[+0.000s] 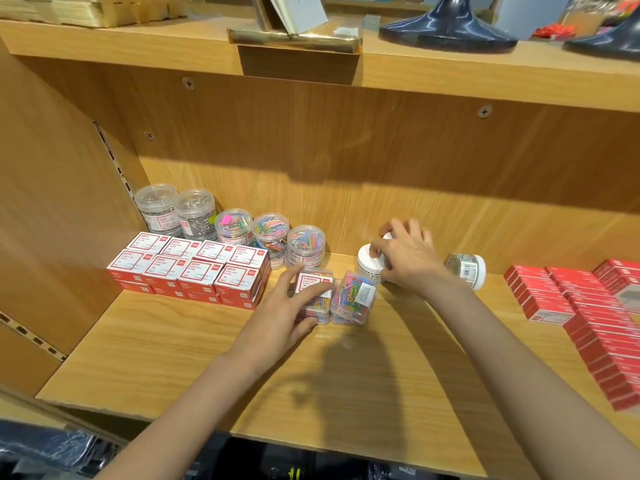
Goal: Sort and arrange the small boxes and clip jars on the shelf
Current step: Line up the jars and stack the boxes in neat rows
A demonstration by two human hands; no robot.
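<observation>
clip jars (372, 263) under gripping right hand (407, 258); left hand (287, 313) pinches clear box (317, 292).

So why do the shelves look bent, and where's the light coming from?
Head view: the wide-angle lens bows the upper shelf and stretches the edges. Light comes from above and behind, so the arms cast a dark shadow on the lower shelf near the left hand. Glare streaks the dark lamp base; the corners and the red boxes at right are blurred.
</observation>
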